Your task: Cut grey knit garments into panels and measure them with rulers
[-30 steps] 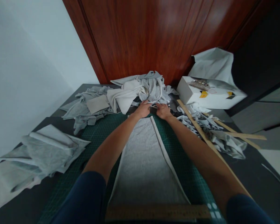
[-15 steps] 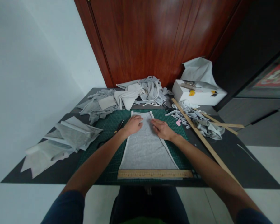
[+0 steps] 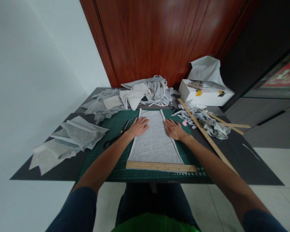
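A light grey piece of fabric (image 3: 157,145), narrower at its far end, lies flat on a green cutting mat (image 3: 118,119). Its two long sides look curled or rolled inward. My left hand (image 3: 139,126) rests flat on the fabric's left edge, fingers stretched out. On the right edge lies my right hand (image 3: 174,129), fingers also extended, palm down. Across the near end of the fabric sits a wooden ruler (image 3: 160,166). Black-handled scissors (image 3: 116,137) lie on the mat beside my left forearm, which partly covers them.
Folded grey cloth pieces (image 3: 81,133) are stacked at the left. A heap of fabric (image 3: 135,95) lies along the back. At the right, long wooden strips (image 3: 207,137) cross cloth scraps (image 3: 215,127). A white box (image 3: 207,93) stands at the back right.
Both hands have flattened, with fingers spreading, and shifted slightly outward along the fabric's edges. The camera view has shifted a little, and the fabric and ruler sit higher in the picture.
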Demonstrator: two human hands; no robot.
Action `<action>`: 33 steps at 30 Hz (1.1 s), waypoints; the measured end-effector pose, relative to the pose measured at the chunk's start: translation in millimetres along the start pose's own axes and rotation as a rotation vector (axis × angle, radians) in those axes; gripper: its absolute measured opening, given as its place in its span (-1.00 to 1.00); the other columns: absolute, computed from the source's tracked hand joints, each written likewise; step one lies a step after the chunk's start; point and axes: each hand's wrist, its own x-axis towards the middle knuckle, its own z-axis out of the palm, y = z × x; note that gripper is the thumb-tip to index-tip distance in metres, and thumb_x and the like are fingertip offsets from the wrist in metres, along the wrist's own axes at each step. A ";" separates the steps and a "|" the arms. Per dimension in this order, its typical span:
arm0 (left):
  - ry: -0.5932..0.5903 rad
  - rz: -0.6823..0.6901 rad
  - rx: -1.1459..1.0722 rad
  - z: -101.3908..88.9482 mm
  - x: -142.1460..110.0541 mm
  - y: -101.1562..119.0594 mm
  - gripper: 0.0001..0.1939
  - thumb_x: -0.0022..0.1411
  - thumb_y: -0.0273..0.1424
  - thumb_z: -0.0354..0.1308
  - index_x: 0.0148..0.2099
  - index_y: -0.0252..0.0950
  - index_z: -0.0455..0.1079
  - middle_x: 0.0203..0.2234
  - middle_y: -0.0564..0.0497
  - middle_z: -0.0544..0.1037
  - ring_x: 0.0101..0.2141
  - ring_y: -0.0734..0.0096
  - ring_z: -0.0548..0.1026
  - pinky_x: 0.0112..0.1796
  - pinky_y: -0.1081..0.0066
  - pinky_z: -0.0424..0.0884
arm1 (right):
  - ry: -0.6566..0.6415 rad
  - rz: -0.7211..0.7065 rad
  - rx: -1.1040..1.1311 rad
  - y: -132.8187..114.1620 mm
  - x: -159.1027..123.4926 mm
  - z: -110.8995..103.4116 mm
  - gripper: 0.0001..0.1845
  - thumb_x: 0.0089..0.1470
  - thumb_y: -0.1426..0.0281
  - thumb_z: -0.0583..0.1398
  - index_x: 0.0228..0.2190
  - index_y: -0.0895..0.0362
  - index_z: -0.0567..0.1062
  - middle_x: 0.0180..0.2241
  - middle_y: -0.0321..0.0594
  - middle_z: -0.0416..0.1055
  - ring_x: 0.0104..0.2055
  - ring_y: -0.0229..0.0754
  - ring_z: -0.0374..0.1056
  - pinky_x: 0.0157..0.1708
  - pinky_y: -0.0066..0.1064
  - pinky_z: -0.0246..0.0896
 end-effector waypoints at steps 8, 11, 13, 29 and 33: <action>0.140 0.112 -0.131 -6.3 -34.4 2.5 -0.58 0.45 -0.28 0.12 0.27 -0.23 0.47 0.35 -0.18 0.42 0.42 0.03 0.24 0.41 -0.11 0.10 | 0.301 -0.124 0.170 -19.1 -22.2 -4.9 -0.55 0.31 0.43 0.12 0.18 0.16 0.52 0.25 0.12 0.44 0.29 0.21 0.30 0.22 0.11 0.28; 0.186 0.232 -0.252 -6.5 -64.1 2.7 -0.69 0.38 -0.31 0.22 0.11 -0.25 0.58 0.17 -0.16 0.58 0.29 0.09 0.43 0.34 0.01 0.30 | 0.299 -0.319 0.350 -48.2 -48.2 -10.5 -0.75 0.30 0.48 0.15 -0.08 0.13 0.60 -0.09 0.00 0.60 0.00 0.03 0.46 0.13 -0.03 0.35; 0.202 0.280 -0.309 -5.2 -83.4 2.9 -0.72 0.35 -0.31 0.26 0.06 -0.25 0.61 0.12 -0.16 0.62 0.23 0.10 0.50 0.30 0.03 0.37 | 0.242 -0.389 0.457 -69.2 -68.7 -12.0 -0.84 0.30 0.48 0.19 -0.18 0.11 0.59 -0.19 -0.08 0.60 -0.09 -0.03 0.48 0.06 -0.09 0.39; 0.192 0.172 -0.274 6.8 -146.1 -18.9 -0.66 0.36 -0.35 0.20 0.12 -0.19 0.62 0.25 -0.11 0.55 0.35 0.00 0.37 0.35 -0.11 0.29 | 0.171 -0.384 0.569 -79.6 -135.7 12.2 -0.85 0.28 0.44 0.27 -0.13 0.06 0.62 -0.13 -0.09 0.56 -0.04 -0.01 0.43 0.03 -0.06 0.40; 0.235 0.148 -0.262 8.7 -149.8 -26.1 -0.63 0.33 -0.44 0.12 0.11 -0.23 0.62 0.24 -0.10 0.56 0.32 0.08 0.42 0.35 -0.01 0.34 | 0.178 -0.398 0.566 -79.0 -136.9 14.5 -0.84 0.29 0.41 0.27 -0.10 0.07 0.61 -0.10 -0.07 0.55 -0.02 0.00 0.42 0.04 -0.04 0.39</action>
